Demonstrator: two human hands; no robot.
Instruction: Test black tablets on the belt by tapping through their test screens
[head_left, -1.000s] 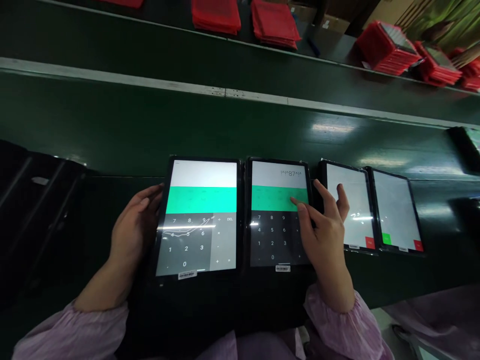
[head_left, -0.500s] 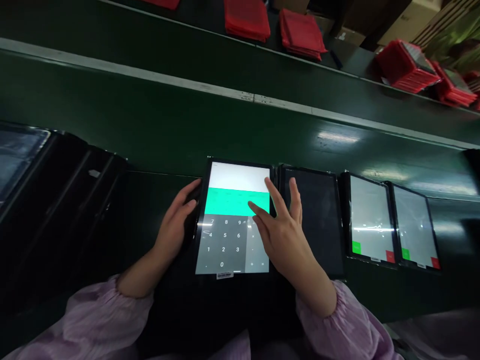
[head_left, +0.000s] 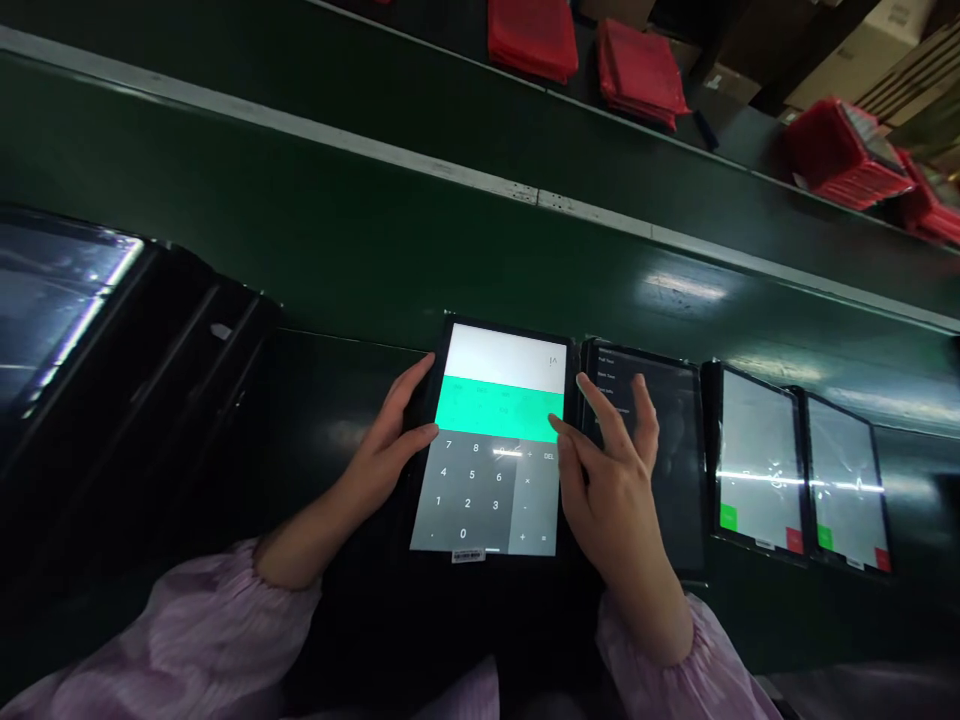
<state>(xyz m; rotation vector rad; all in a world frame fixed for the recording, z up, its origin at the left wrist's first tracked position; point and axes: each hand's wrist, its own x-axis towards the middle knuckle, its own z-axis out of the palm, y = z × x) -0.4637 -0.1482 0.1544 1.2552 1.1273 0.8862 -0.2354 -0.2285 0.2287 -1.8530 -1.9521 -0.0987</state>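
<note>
A tablet (head_left: 480, 480) lies in front of me, its screen lit with a calculator: white field, green band, grey number keys. My left hand (head_left: 379, 440) is at its left edge, thumb and fingers apart along the side. Over the upper right of the screen, my right hand (head_left: 611, 470) has its fingers spread, one fingertip at the right end of the green band. Directly right of it lies a second tablet (head_left: 679, 450) with a dark screen and small text, partly behind the right hand. A label (head_left: 468, 556) sits at the calculator tablet's lower edge.
Two tablets (head_left: 757, 450) (head_left: 844, 480) with pale screens and green and red corners lie to the right. Dark devices (head_left: 67, 300) stand at the left. Red packets (head_left: 532, 40) and a red stack (head_left: 847, 155) lie beyond a pale rail (head_left: 337, 140), near cardboard boxes (head_left: 862, 55).
The view has shifted, so the tablet appears further right. My right hand has moved to the screen's right edge. Symbols now show in the white field, DEL is visible, and text appears on the dark tablet.
</note>
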